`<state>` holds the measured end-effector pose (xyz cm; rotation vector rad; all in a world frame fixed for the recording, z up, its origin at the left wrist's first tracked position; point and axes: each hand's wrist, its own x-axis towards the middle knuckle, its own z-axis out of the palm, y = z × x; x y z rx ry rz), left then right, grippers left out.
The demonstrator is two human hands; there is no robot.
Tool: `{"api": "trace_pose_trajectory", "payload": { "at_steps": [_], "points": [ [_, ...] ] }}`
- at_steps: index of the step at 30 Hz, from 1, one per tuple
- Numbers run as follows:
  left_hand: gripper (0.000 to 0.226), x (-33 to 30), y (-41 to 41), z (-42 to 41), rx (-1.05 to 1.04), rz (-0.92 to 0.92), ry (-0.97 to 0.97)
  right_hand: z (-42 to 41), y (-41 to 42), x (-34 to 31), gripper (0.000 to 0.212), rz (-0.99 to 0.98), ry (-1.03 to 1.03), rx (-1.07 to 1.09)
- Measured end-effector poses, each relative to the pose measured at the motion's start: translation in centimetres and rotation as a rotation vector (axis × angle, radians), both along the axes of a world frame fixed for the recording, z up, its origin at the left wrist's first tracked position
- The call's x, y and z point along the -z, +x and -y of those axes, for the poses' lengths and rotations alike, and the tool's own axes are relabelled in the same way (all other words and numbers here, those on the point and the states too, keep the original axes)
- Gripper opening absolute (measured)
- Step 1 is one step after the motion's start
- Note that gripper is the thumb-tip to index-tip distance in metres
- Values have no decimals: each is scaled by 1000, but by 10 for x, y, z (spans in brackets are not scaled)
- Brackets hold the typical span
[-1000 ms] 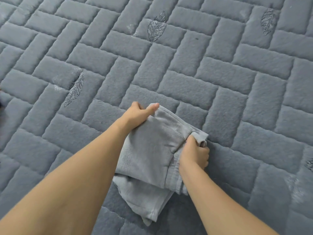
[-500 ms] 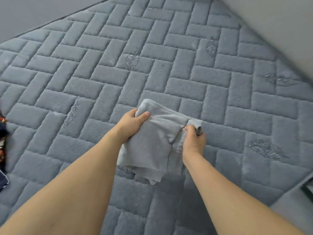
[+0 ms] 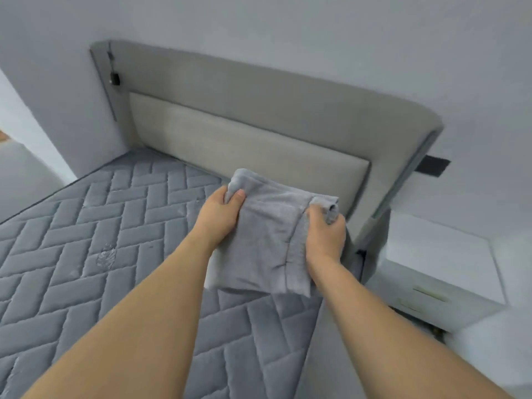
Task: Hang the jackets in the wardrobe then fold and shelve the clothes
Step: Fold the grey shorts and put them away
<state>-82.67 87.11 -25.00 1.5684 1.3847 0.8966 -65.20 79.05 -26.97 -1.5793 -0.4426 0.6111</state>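
Observation:
A folded light grey garment (image 3: 266, 243) is held up in the air above the quilted grey bed (image 3: 86, 254), in front of the headboard. My left hand (image 3: 221, 214) grips its upper left corner, thumb on top of the cloth. My right hand (image 3: 325, 234) grips its upper right edge, where a rolled hem sticks out past my fingers. The lower part of the garment hangs flat between my forearms.
A beige padded headboard (image 3: 244, 139) stands against the grey wall. A white nightstand (image 3: 443, 272) with drawers sits to the right of the bed. A dark plate (image 3: 431, 165) is on the wall at right. A small black device (image 3: 114, 79) hangs at the headboard's left edge.
Both hands have lifted the folded garment off the bed surface. The view has swung up from the mattress to the headboard, wall and nightstand.

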Motion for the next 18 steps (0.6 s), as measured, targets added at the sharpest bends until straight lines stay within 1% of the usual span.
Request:
{"api": "trace_pose_trajectory", "payload": {
  "at_steps": [3, 4, 6, 7, 11, 14, 18],
  "points": [
    [21, -60, 65, 18, 100, 28, 98, 38, 55, -64, 55, 96, 44, 12],
    [20, -79, 86, 26, 132, 41, 121, 51, 73, -84, 59, 125, 52, 36],
    [11, -114, 127, 46, 194, 87, 149, 77, 109, -119, 56, 146, 95, 103],
    [11, -131, 147, 57, 221, 115, 166, 91, 125, -135, 52, 144, 121, 145],
    [17, -192, 224, 107, 324, 176, 263, 156, 190, -191, 56, 157, 192, 321],
    [24, -231, 282, 153, 400, 191, 330, 211, 237, -228, 55, 193, 236, 414],
    [32, -277, 354, 226, 482, 260, 396, 295, 297, -272, 54, 220, 296, 532]
  ]
}}
